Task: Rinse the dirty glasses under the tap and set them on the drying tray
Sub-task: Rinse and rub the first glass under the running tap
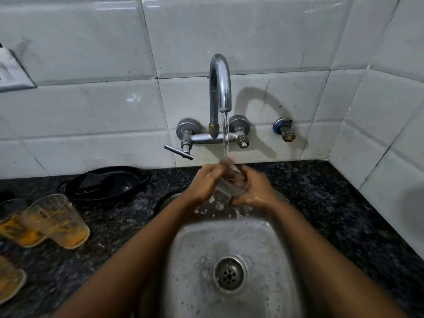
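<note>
I am holding a clear glass (230, 182) over the far end of the steel sink (229, 244), tilted beneath the running water (225, 136) falling from the curved tap (219, 83); my left hand (204, 183) is wrapping its left side; my right hand (254, 191) is cupping its right side and base; drops are splashing below. Dirty glasses (57, 221) with orange residue are standing on the dark counter (332, 214) at the left; a black pan (106, 182) is lying beyond them near the tiled wall (91, 106).
</note>
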Demonstrator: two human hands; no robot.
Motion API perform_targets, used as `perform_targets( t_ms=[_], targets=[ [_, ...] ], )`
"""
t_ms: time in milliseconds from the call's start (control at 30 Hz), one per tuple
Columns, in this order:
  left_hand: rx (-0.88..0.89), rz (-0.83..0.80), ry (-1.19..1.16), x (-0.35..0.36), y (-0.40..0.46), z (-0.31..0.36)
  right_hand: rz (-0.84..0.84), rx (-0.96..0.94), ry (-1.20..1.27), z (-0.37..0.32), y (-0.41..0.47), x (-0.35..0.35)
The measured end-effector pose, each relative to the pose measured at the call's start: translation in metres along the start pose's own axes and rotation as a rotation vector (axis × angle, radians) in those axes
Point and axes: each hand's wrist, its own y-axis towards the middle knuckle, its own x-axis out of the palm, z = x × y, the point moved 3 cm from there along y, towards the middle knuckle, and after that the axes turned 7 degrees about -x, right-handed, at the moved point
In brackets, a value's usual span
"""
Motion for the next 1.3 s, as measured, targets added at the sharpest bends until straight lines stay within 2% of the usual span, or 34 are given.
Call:
perform_targets(
  t_ms=[67, 133, 200, 267, 333, 367, 433, 500, 567, 700, 800, 967, 1067, 1133, 1167, 1200, 1267, 1300],
  targets=[
    [0.119, -0.27, 0.246, 0.004, -0.005, 0.006, 0.061, -0.094, -0.181, -0.008, 0.005, -0.007],
    [0.205, -0.386, 0.703, 0.008, -0.003, 0.003, 0.039, -0.213, -0.399, -0.016, 0.009, -0.011],
    [0.225, -0.289, 1.168, 0.007, 0.008, -0.007, -0.026, -0.327, -0.53, -0.022, 0.011, -0.009],
    [0.171, -0.165, 1.503, 0.007, 0.017, -0.018, -0.034, -0.368, -0.602, -0.021, 0.012, -0.009],
    [0.145, -0.186, 1.596, 0.014, 0.02, -0.023, -0.031, -0.369, -0.606, -0.019, 0.011, -0.011],
    [0.089, -0.248, 1.361, 0.017, 0.02, -0.022, -0.022, -0.367, -0.573, -0.019, 0.009, -0.012],
    [-0.079, -0.389, 0.542, 0.017, 0.011, -0.008, 0.012, -0.368, -0.473, -0.016, 0.004, -0.014],
    [-0.165, -0.418, -0.147, 0.013, -0.001, 0.005, 0.068, -0.358, -0.485, -0.018, 0.001, -0.016],
    [-0.236, -0.381, -0.567, 0.011, -0.01, 0.004, 0.108, -0.369, -0.66, -0.025, 0.003, -0.018],
    [-0.325, -0.164, -0.813, 0.017, -0.014, -0.012, 0.055, -0.429, -1.007, -0.039, 0.008, -0.022],
    [-0.473, 0.021, -0.813, 0.015, -0.011, -0.034, 0.049, -0.456, -1.197, -0.038, 0.007, -0.021],
    [-0.405, -0.053, -0.831, 0.013, -0.013, -0.033, 0.132, -0.434, -1.152, -0.03, 0.005, -0.021],
    [-0.251, -0.154, -0.778, 0.016, -0.012, -0.02, 0.174, -0.341, -0.923, -0.027, 0.005, -0.02],
    [-0.122, -0.232, -0.515, 0.019, -0.011, -0.011, 0.134, -0.294, -0.74, -0.024, 0.005, -0.016],
    [-0.037, -0.269, -0.223, 0.019, -0.01, -0.007, 0.123, -0.31, -0.714, -0.025, 0.004, -0.014],
    [0.061, -0.288, 0.179, 0.018, -0.007, -0.004, 0.116, -0.351, -0.715, -0.028, 0.003, -0.011],
    [0.403, -0.13, 1.021, 0.012, 0.001, -0.003, 0.096, -0.414, -0.722, -0.028, 0.002, -0.006],
    [0.542, -0.07, 1.288, 0.012, 0.001, 0.0, 0.084, -0.411, -0.721, -0.027, 0.002, -0.005]
  ],
)
